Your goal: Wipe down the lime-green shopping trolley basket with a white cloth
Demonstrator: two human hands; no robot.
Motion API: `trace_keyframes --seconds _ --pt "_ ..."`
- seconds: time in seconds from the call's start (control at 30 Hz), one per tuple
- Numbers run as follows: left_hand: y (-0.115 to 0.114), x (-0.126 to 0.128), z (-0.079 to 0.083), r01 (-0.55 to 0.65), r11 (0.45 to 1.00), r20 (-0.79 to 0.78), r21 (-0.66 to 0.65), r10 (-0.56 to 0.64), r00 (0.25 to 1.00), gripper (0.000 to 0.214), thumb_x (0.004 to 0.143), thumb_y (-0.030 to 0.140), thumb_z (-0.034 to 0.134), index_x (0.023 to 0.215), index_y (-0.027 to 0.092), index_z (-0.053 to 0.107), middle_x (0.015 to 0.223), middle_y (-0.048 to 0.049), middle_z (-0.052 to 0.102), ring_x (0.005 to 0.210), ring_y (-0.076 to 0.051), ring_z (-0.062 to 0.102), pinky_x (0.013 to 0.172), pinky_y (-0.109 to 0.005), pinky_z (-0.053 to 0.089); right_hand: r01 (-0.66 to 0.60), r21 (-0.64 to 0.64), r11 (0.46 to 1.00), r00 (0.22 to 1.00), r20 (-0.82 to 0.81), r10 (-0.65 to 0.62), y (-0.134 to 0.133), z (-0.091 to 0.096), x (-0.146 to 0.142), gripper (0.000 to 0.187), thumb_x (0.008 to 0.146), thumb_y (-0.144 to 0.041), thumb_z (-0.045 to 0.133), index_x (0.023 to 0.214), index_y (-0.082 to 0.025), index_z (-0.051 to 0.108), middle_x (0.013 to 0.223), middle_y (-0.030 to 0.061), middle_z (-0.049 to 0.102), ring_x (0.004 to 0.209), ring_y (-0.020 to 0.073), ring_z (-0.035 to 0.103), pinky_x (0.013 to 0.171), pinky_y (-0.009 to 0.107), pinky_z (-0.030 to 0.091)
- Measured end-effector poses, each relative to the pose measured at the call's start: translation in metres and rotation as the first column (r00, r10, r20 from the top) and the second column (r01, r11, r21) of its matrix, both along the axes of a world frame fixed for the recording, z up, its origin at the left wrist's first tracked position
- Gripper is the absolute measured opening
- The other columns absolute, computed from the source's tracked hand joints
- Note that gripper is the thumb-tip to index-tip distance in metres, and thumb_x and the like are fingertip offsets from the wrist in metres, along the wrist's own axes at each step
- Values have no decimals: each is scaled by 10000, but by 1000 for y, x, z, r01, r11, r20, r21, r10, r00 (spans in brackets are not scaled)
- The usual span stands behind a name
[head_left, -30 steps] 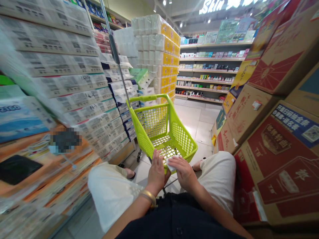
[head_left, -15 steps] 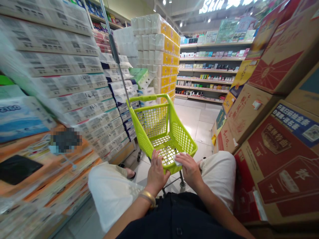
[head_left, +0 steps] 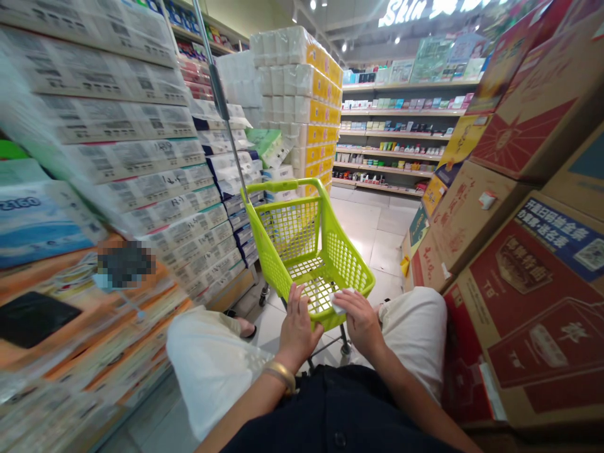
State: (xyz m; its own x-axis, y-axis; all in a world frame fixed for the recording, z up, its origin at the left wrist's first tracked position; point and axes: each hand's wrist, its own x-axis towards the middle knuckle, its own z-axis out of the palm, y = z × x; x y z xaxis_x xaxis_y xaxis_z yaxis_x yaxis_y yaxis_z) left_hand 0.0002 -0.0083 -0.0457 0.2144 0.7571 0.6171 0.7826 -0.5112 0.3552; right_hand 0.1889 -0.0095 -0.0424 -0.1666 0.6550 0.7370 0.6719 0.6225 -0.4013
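A lime-green plastic shopping cart (head_left: 346, 258) with lattice walls stands between my knees, its basket holding nothing that I can see. My left hand (head_left: 299, 324) grips the near rim, fingers over the inside and thumb along the outer edge. At the rim's right part, my right hand (head_left: 361, 321) presses a small white wipe (head_left: 338, 302), tissue or cloth, against the green plastic. Most of the wipe is hidden under my fingers. A metal pole (head_left: 221, 104) with a grey sleeve rises from the cart's far left corner.
Wrapped paper packs (head_left: 132, 145) are piled on the left. A black phone-like slab (head_left: 35, 319) lies on orange packs (head_left: 155, 292). Red and brown cartons (head_left: 533, 296) crowd my right side. Tall tissue bundles (head_left: 302, 94) and stocked shelves (head_left: 396, 113) stand beyond the tiled floor (head_left: 358, 217).
The view has shifted very slightly. Both hands stay at nearly the same places on the rim, and the cart has not visibly moved.
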Motion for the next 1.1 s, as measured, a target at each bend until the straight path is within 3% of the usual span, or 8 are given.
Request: trace_keyframes --seconds 0.1,0.17,0.33,0.4,0.6,0.83,1.03,1.1 --pt "-1 3 0 -5 1000 14 -8 5 1000 538 683 90 603 1169 178 389 1456 -181 376 1490 -368 172 1118 -570 405 145 26 989 986 -87 -142 7 -3 19 431 842 -37 428 1067 -250 728 1122 54 742 1150 227 644 1067 497 453" --pt "-1 4 0 -2 1000 22 -10 2 1000 538 682 87 602 1168 180 390 1458 -178 372 1490 -369 169 1121 -572 398 166 26 986 981 -108 -162 5 -4 17 435 835 -35 428 1060 -251 731 1109 54 745 1147 230 645 1071 505 449" --pt "-1 4 -1 17 1000 9 -3 -17 1000 529 719 117 591 1202 160 379 1451 -203 373 1492 -365 159 1116 -576 400 -71 -3 997 997 26 71 -9 1 -11 490 827 -24 433 1164 -273 687 1177 38 723 1195 196 620 1078 457 454" --pt "-2 2 -1 21 1000 -1 -6 -21 1000 517 721 122 592 1193 159 384 1449 -205 378 1492 -363 160 1115 -571 403 -95 0 995 995 41 95 -8 1 -9 495 828 -23 433 1173 -276 683 1182 37 722 1191 190 622 1067 447 465" --pt "-4 1 1 -1 1000 2 -15 1 1000 554 678 94 596 1181 183 382 1452 -177 382 1493 -358 168 1121 -572 400 148 46 988 984 -105 -143 6 -3 22 447 811 -27 429 1050 -248 735 1101 55 746 1126 223 652 1063 496 460" --pt "-2 0 2 17 1000 -5 8 -17 1000 513 723 119 584 1188 185 377 1452 -181 383 1494 -357 171 1122 -564 407 -111 -13 994 993 24 111 -10 0 -8 487 840 -26 427 1166 -279 686 1174 32 726 1185 194 625 1068 465 464" --pt "-3 -1 2 7 1000 -2 -25 -7 1000 539 690 103 611 1173 185 386 1451 -178 382 1489 -368 176 1120 -573 402 137 27 990 985 -105 -133 6 -2 23 448 828 -29 427 1066 -255 733 1111 53 744 1134 226 650 1068 507 455" --pt "-3 0 2 5 999 3 -31 -5 1000 540 685 101 614 1168 188 388 1455 -174 380 1489 -368 176 1121 -574 400 149 33 988 983 -118 -144 5 -2 22 446 826 -28 428 1054 -254 736 1102 51 747 1131 228 651 1065 506 457"
